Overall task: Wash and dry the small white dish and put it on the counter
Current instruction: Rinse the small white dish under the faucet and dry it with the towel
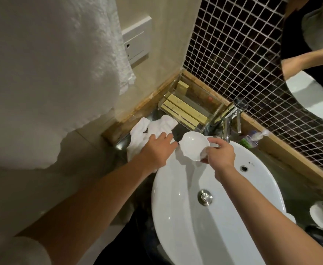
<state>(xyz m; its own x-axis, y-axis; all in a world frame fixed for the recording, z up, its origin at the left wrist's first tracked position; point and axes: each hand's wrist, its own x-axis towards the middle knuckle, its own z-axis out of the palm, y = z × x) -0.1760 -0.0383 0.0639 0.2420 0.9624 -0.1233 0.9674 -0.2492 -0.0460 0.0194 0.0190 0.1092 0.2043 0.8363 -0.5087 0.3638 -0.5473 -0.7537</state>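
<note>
head view: the white basin (204, 236) fills the lower middle, with its chrome tap (227, 129) at the back. your left hand (157, 150) lies flat, fingers spread, on the white cloth (147, 129) on the counter (just left of the basin). your right hand (219, 154) pinches the small white dish (193, 145), tilted above the basin's back rim.
</note>
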